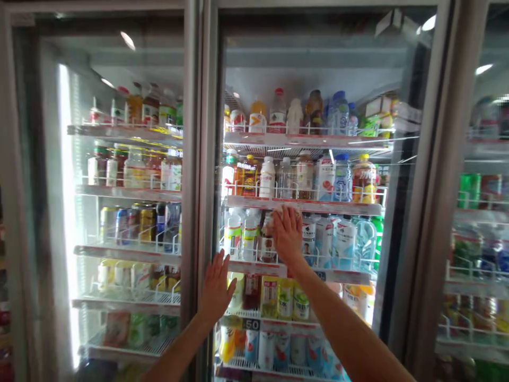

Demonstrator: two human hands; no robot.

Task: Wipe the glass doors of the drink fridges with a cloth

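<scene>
My right hand (288,233) is pressed on the glass door (326,58) of the middle drinks fridge, about level with the third shelf. Under its fingers is a pale, crumpled cloth (272,222), mostly hidden by the hand. Lower and to the left, my left hand (217,289) lies against the left edge of the same door, by the metal frame (209,132). Its fingers are stretched out and nothing is in them. Behind the glass, bottles and cartons stand in rows, and a white bottle (267,178) shows above my right hand.
To the left stands another glass-doored section with a lit strip (67,212) and cans (148,223) on its shelves. A third section with bottles (485,249) is at the right, past a thick metal upright (449,212). Lights reflect in the glass.
</scene>
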